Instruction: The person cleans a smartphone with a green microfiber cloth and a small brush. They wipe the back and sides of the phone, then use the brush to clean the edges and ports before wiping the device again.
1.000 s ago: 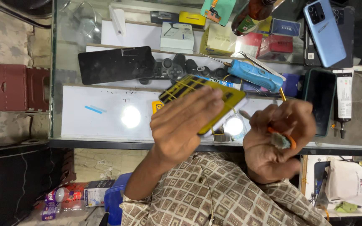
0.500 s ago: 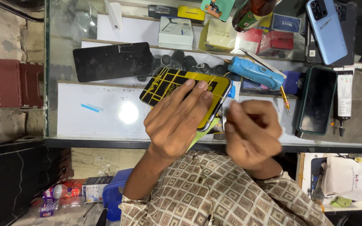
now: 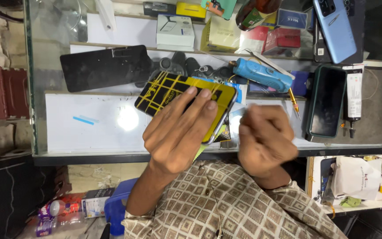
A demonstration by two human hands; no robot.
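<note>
Phone (image 3: 173,95) under spread left hand (image 3: 180,132); right hand (image 3: 264,139) fisted.

A phone (image 3: 180,95) with a black back crossed by yellow stripes. A bright blue rotary tool (image 3: 261,74). A plain black slab (image 3: 105,66) near the worktop's far left. A light blue phone (image 3: 334,28) at the far right corner. A brown-and-cream diamond-check shirt (image 3: 244,208).
</note>
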